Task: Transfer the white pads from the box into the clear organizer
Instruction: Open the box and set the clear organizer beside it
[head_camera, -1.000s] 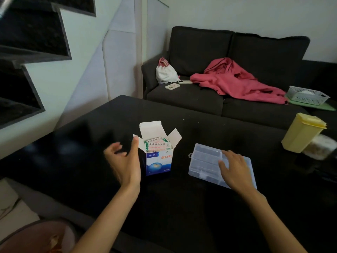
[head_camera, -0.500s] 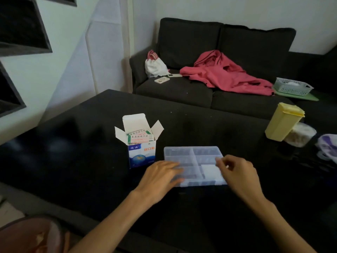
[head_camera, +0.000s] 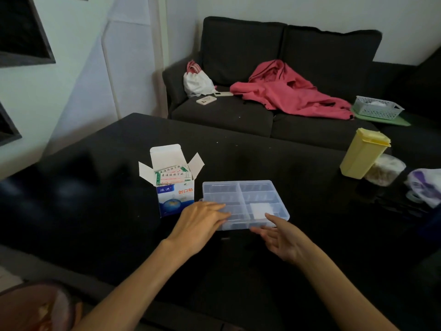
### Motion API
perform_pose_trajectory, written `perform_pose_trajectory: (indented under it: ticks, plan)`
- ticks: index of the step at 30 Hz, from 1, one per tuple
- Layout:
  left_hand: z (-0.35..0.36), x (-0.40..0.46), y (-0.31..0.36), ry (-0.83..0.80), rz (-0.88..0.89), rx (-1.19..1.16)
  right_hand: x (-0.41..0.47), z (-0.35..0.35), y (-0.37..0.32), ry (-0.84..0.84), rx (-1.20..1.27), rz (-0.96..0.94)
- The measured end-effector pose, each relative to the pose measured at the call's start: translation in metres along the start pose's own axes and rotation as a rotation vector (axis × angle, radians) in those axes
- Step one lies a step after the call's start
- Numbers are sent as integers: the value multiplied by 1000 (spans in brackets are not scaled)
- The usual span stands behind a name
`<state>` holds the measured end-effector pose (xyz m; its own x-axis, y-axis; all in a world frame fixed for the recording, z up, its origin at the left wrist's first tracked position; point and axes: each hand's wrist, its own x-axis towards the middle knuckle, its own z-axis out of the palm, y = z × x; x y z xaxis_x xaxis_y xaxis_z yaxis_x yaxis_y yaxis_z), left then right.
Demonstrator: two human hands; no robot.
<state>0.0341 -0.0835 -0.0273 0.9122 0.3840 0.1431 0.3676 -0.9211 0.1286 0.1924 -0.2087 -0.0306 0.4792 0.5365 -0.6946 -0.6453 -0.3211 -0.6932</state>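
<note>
Two bare hands meet at the near edge of a clear plastic compartment organizer in the head view, the only view we have. Our left hand lies flat with straight fingers resting on the organizer's near left corner, holding nothing. Our right hand sits just at the organizer's near right edge, palm turned partly up, fingers loosely spread and gripping nothing; whether its fingertips touch the plastic we cannot tell.

One white square pad lies inside the organizer, in a compartment on the near right side. The organizer rests on a black glossy table. Just beside it on the left stands a small blue-and-white cardboard box with its top flaps open; printed packets show inside, standing up to its rim.

Farther right on the table we see a pale yellow plastic lidded container, and touching it a round clear jar with light contents. A white and purple bag lies at the right edge.

Behind the table stands a dark grey fabric sofa. On it lie a pink rumpled garment, a white drawstring bag, a phone and a white mesh basket.
</note>
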Motion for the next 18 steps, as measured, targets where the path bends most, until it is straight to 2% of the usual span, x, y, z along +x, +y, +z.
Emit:
perform_pose_trajectory:
  ticks: [7, 12, 16, 18]
  plan:
    - [1, -5, 4, -7, -39, 31, 4, 9, 12, 69, -82, -118]
    - [11, 0, 10, -54, -99, 151, 7, 6, 20, 127, -105, -175]
    - [12, 7, 15, -146, -15, 374, -1, 4, 18, 84, -154, -150]
    - [9, 8, 16, -188, 84, 492, -4, 5, 16, 93, -163, -149]
